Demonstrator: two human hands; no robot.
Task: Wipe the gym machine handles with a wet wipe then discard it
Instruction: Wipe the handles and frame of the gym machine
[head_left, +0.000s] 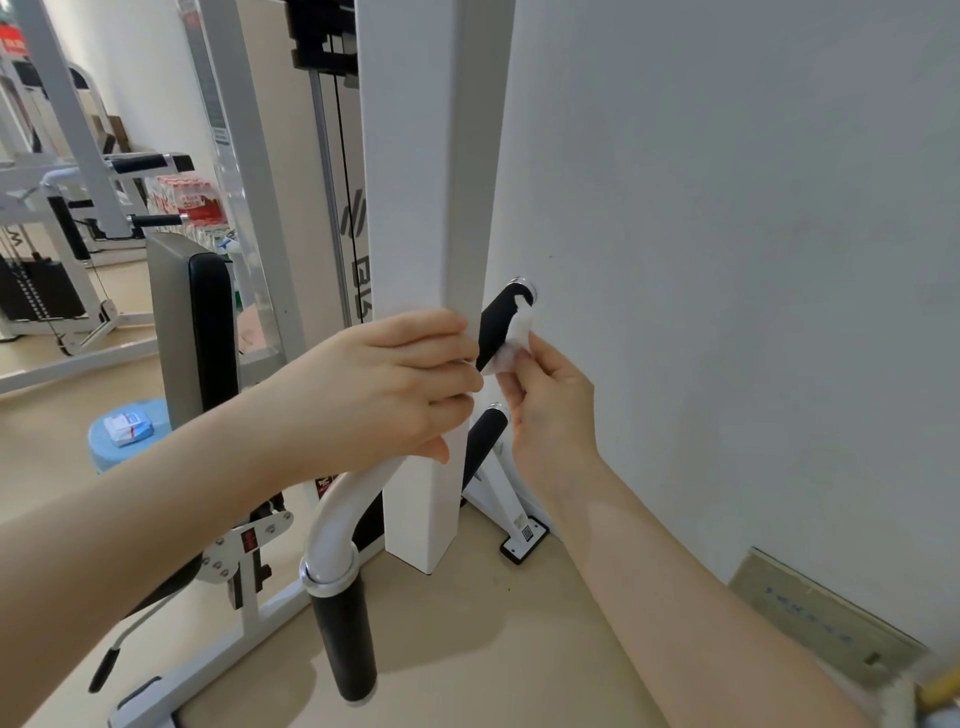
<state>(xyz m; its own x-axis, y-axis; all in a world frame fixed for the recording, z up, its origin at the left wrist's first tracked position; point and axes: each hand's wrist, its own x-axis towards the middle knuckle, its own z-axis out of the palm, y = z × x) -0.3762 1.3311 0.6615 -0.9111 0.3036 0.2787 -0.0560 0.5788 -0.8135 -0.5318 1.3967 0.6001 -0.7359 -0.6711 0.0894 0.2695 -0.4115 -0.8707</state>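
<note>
The upper handle (501, 325) is seen as a black foam grip running diagonally, from a chrome cap near the wall (727, 260) down and left behind the white post (431, 208). The wet wipe (511, 345) is pressed against its right flank, about mid-length, and is pinched between the thumb and fingertips of the right hand (545, 410), which is the nearer hand and lies just below and right of the grip. A wiping stroke is judged to run along that diagonal axis. The left hand (395, 387) is wrapped round the post edge, its fingers curled against it, seemingly for steadying. A 2nd black handle (483, 441) lies just below, and a 3rd (343, 639) hangs in the foreground; both are untouched. A pack of wipes (127, 427) is seen on a blue stool (104, 452) at left.
</note>
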